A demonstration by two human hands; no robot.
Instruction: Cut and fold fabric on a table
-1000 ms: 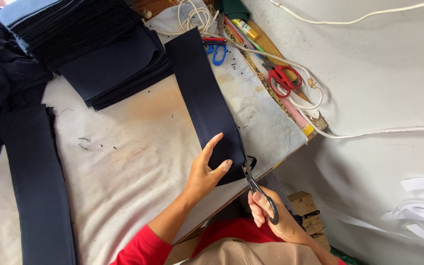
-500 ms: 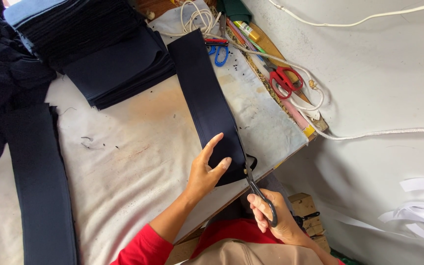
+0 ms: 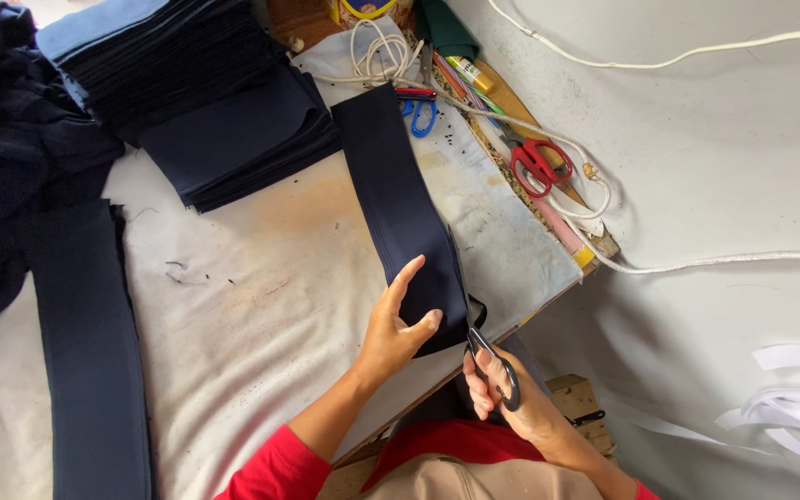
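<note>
A left hand (image 3: 398,326) presses flat, fingers spread, on the near end of a long navy fabric strip (image 3: 402,208) lying on the white-covered table (image 3: 261,306). The right hand (image 3: 511,403) is clenched through black scissors (image 3: 493,363) at the strip's edge. The cloth looks soft, light and limp, best pinned flat near the cut.

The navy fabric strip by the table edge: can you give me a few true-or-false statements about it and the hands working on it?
1. The left hand rests flat on the navy fabric strip. True.
2. The right hand holds red-handled scissors. False: it holds black scissors; the red scissors lie apart by the wall.
3. The strip lies on a pale cloth-covered table. True.
4. The stacks of dark fabric sit at the near table edge. False: they sit at the far end.
</note>
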